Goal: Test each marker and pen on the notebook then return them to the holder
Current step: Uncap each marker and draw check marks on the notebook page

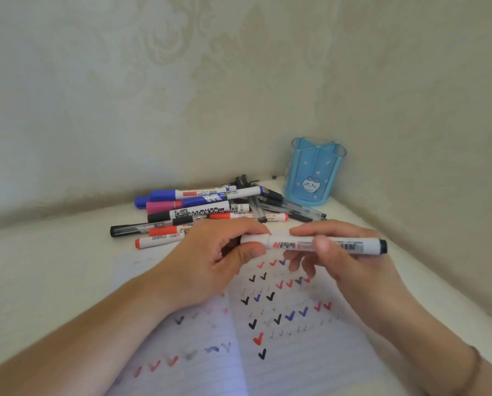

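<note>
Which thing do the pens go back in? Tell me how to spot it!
Look to the corner where the two walls meet. The holder stands there, upright, just right of the pile of markers. It is the only see-through blue cup, with a little white cartoon animal on its front.

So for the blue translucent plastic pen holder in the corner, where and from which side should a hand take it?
Take the blue translucent plastic pen holder round its upright side wall, coming from the front right. It stands upright close to both walls of the corner, and the pile of markers and pens lies against its left, so the front right looks most open. Its lobed walls should give the fingers purchase; the top rim looks thin.
</note>
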The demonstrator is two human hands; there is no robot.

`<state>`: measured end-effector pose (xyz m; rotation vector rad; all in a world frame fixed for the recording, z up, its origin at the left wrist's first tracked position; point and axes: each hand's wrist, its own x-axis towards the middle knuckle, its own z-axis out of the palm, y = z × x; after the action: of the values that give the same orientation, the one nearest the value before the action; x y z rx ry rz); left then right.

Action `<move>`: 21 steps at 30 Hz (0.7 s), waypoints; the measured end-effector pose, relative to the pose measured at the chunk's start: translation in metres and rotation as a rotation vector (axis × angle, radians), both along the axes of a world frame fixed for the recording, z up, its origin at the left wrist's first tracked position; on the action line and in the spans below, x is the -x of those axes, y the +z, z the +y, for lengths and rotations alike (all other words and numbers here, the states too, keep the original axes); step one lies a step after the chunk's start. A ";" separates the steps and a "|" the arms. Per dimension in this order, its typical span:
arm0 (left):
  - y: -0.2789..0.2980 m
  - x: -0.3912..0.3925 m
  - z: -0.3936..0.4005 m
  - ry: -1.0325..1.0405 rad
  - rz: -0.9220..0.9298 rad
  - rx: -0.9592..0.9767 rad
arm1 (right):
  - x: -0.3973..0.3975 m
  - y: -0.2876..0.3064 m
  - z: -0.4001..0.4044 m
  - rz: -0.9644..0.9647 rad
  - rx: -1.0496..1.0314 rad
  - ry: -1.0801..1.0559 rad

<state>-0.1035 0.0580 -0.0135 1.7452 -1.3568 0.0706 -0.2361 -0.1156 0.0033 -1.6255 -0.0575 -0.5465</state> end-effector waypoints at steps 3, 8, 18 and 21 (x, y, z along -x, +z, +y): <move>-0.004 -0.010 0.004 0.137 -0.067 0.004 | 0.004 0.008 -0.021 -0.071 -0.108 -0.069; -0.008 -0.007 0.003 0.039 -0.209 -0.135 | 0.005 -0.004 -0.001 0.127 0.847 -0.265; -0.010 -0.037 0.014 0.578 -0.262 -0.136 | 0.005 -0.017 -0.083 0.467 0.689 -0.779; -0.014 -0.051 0.020 0.762 -0.275 -0.205 | 0.006 -0.028 -0.092 0.595 0.793 -0.816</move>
<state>-0.0523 0.0782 -0.0271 2.4111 -0.8223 0.6293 -0.2422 -0.2072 -0.0242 -2.5293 0.9774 -0.6629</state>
